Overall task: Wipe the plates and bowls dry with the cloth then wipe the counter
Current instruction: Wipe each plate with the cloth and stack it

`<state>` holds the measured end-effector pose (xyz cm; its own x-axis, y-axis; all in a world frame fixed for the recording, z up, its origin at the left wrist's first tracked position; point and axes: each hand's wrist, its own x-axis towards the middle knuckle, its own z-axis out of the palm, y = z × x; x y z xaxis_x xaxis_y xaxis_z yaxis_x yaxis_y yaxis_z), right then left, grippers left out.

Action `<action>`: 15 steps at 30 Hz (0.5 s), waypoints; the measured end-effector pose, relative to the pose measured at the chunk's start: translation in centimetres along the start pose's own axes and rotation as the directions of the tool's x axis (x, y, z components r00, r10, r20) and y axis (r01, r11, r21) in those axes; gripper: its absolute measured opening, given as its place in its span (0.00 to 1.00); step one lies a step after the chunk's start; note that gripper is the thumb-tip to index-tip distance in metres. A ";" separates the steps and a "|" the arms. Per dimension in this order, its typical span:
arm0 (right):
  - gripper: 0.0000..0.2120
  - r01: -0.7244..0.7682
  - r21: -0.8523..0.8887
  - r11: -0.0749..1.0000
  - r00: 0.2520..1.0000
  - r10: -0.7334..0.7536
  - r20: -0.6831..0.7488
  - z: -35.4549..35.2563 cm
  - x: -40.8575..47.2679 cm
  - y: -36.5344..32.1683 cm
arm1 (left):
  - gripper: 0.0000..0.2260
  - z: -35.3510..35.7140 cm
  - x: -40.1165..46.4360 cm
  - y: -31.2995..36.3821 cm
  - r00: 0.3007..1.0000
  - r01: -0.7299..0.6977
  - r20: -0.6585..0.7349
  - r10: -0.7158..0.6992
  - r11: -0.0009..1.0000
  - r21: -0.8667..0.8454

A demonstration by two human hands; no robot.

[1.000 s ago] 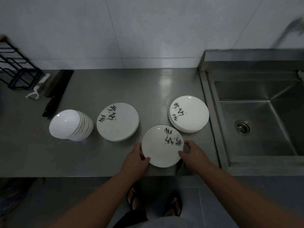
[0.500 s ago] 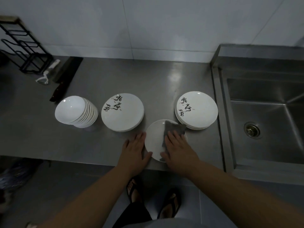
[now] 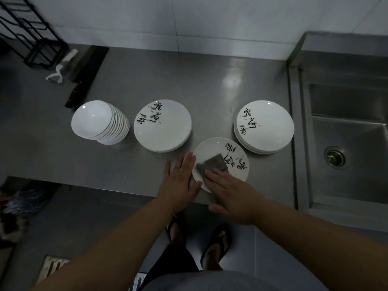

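A white plate (image 3: 235, 152) with black brush lettering lies near the front edge of the steel counter (image 3: 210, 85). A grey cloth (image 3: 212, 163) lies on it, pressed flat under the straight fingers of my right hand (image 3: 231, 192). My left hand (image 3: 180, 181) rests flat on the counter with its fingers against the plate's left rim. Behind stand a stack of plates (image 3: 162, 126) at the middle, another stack of plates (image 3: 264, 126) at the right, and a leaning stack of white bowls (image 3: 98, 122) at the left.
A steel sink (image 3: 346, 143) with a drain lies to the right. At the back left are a cleaver (image 3: 86, 74), a white peeler (image 3: 60, 67) and a black wire rack (image 3: 27, 36). My sandalled feet show below the counter's edge.
My right hand brought the grey cloth onto the plate and slid it from the far side toward the left and near side. My left hand went from gripping the rim to lying flat beside it.
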<state>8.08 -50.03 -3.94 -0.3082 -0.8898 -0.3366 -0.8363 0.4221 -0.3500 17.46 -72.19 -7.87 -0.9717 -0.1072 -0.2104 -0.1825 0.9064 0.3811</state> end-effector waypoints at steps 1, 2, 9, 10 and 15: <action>0.40 0.011 -0.021 1.000 1.000 -0.011 -0.011 0.0 -0.8 0.8 | 0.36 0.0 0.0 0.0 1.000 0.001 0.002 -0.001 1.000 0.001; 0.39 -0.008 -0.047 0.999 0.999 0.006 -0.040 -0.2 -1.3 1.5 | 0.36 0.0 0.0 0.0 1.000 0.003 0.003 -0.003 1.000 -0.001; 0.47 -0.344 0.019 0.939 0.935 0.345 -0.085 -1.5 3.2 2.1 | 0.36 0.2 0.1 0.0 1.000 0.018 -0.008 -0.018 1.000 0.011; 0.47 -0.306 0.039 0.951 0.948 0.309 -0.080 -1.2 3.2 1.5 | 0.36 0.3 0.1 0.0 1.000 0.023 -0.013 -0.023 1.000 0.015; 0.43 -0.026 -0.055 0.998 0.999 0.027 0.019 -0.1 -2.3 0.8 | 0.36 0.3 0.2 0.3 0.999 0.033 -0.036 -0.033 0.999 -0.005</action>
<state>8.12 -47.68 -3.36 -0.3219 -0.8745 -0.3629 -0.8517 0.4349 -0.2923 17.29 -71.80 -8.04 -0.9699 -0.1518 -0.1904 -0.2152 0.9003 0.3784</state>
